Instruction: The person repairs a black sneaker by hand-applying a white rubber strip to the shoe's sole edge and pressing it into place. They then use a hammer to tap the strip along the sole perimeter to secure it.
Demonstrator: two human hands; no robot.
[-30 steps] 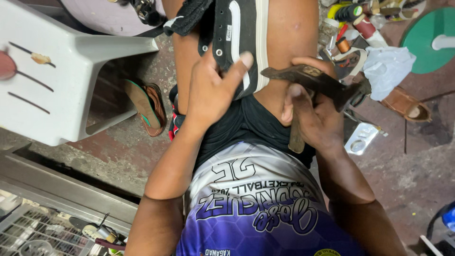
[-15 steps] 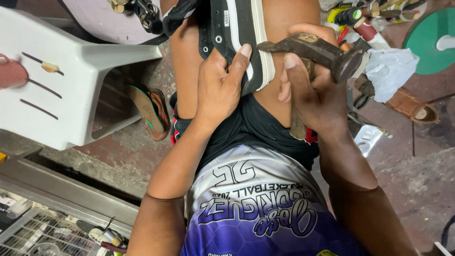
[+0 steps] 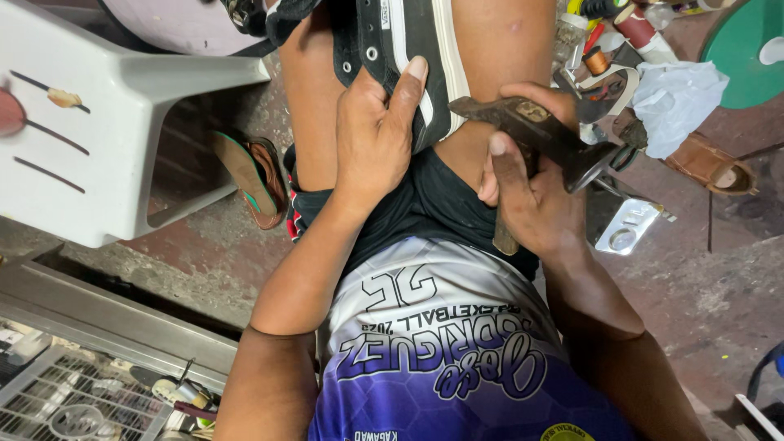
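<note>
1. The left hand (image 3: 377, 135) is lying flat on a black shoe (image 3: 406, 57) with a white sole edge. The fingers are stretched out and close together, pressing on the shoe's side rather than curling round it; the index fingertip is reaching up onto the black upper beside the white sole band.
2. The shoe is resting on the person's bare thighs at the top middle of the view. Its long axis is running up and down the picture, away from the body; the top edge is cutting it off, so I cannot tell which end is the toe. The eyelet row is facing left and the white sole edge right.
3. The right hand (image 3: 531, 196) is wrapping closed around a hammer (image 3: 545, 139). The thumb is lying along the wooden handle, which is sticking out below the fist.
4. The hammer's dark metal head is lying crosswise, its long axis slanting from upper left to lower right. Its left end is just beside the shoe's sole edge; whether they are touching I cannot tell. The round face is pointing lower right.
5. A white plastic chair (image 3: 122, 122) is standing to the left, a sandal (image 3: 249, 175) beneath it.
</note>
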